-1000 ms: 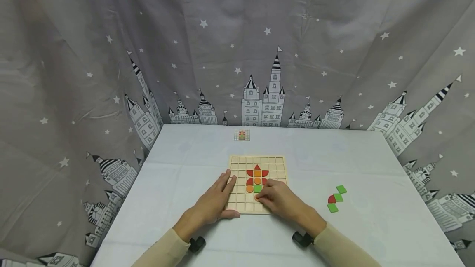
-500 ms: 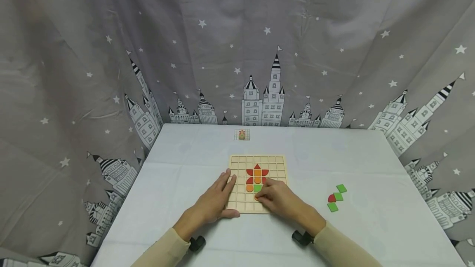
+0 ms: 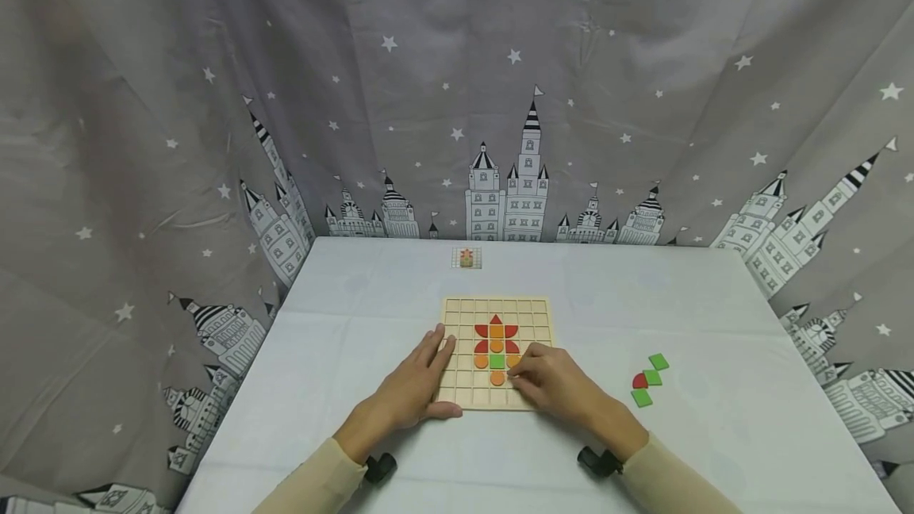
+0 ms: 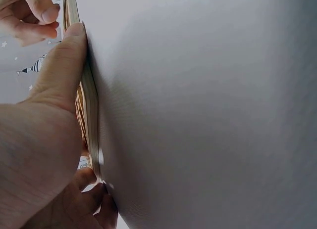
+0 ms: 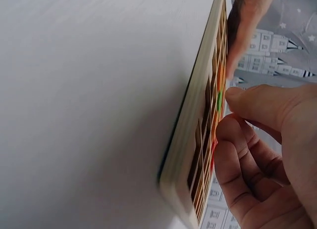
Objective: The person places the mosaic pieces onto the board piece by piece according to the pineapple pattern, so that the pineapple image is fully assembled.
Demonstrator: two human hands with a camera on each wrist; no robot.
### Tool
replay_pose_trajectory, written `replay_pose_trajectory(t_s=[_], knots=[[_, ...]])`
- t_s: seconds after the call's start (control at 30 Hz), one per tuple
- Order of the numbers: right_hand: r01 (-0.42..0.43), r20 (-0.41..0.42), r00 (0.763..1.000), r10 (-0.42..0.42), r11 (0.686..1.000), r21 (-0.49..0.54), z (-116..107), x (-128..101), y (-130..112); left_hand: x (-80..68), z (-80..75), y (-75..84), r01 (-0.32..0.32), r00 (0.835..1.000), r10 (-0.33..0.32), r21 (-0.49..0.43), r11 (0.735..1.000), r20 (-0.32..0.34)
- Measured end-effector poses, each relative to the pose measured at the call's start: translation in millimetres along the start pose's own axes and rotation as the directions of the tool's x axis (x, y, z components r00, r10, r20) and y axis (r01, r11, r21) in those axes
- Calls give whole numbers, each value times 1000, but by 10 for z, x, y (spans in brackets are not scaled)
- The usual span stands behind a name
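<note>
Left grip (image 3: 408,387): we're seeing it spread at the near-left corner of the wooden board (image 3: 464,391), fingers lying extended along the left edge, thumb lying along the near edge. It isn't clasping anything; we're judging it's bracing the board against sliding.

Printed card (image 3: 466,258) is lying flat on the tabletop (image 3: 371,284) beyond the board, probably for glancing at without blocking the work.

On the board, pieces are lying in the grid, the cells seemingly locating them. We're counting 4 orange discs: left disc (image 3: 481,361), upper disc (image 3: 496,346), lower disc (image 3: 497,378), right disc (image 3: 514,361). Red triangle (image 3: 496,320) is topping the centre column, orange square (image 3: 496,331) is sitting under it, green square (image 3: 497,361) is sitting between the upper and lower discs. 4 red curved pieces (image 3: 481,330) are flanking the column, 2 per side.

Right grip (image 3: 553,383): fingers are curling, thumb and index finger standing slightly apart in the right wrist view; we're seeing nothing between them.

Loose set is lying well right of the board, likely for easy right-side reach: 1 red loose piece (image 3: 639,381), 3 green loose squares (image 3: 653,377).

Relative to the grips: the left grip is touching the board but lying apart from the pieces. The lower disc is lying just left of the right grip's fingertips; we're not able to confirm contact. The right disc is lying just beyond them, partly hidden by that hand.
</note>
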State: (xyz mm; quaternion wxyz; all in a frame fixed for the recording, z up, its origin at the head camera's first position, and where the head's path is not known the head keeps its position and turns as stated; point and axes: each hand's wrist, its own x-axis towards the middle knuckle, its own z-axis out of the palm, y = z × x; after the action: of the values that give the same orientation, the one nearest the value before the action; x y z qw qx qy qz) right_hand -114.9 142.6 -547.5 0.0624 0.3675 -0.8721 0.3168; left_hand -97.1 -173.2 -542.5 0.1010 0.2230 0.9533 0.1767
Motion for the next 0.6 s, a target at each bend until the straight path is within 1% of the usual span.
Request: replay_pose_trajectory(t_s=[0.17, 0.37, 0.47, 0.6], knots=[[-41, -15, 999, 41, 999, -19, -126, -122, 47, -2, -5, 4, 3, 1000, -3, -3, 1000, -5], [-105, -71, 992, 102, 993, -49, -314, -349, 149, -3, 1, -2, 11, 1000, -11, 5, 1000, -6], [-169, -84, 983, 163, 982, -79, -420, -495, 209, -4, 10, -12, 10, 1000, -10, 5, 1000, -6], [-267, -99, 961, 257, 958, -107, -576, -713, 301, -1, 26, -32, 2, 1000, -2, 2, 1000, -6]])
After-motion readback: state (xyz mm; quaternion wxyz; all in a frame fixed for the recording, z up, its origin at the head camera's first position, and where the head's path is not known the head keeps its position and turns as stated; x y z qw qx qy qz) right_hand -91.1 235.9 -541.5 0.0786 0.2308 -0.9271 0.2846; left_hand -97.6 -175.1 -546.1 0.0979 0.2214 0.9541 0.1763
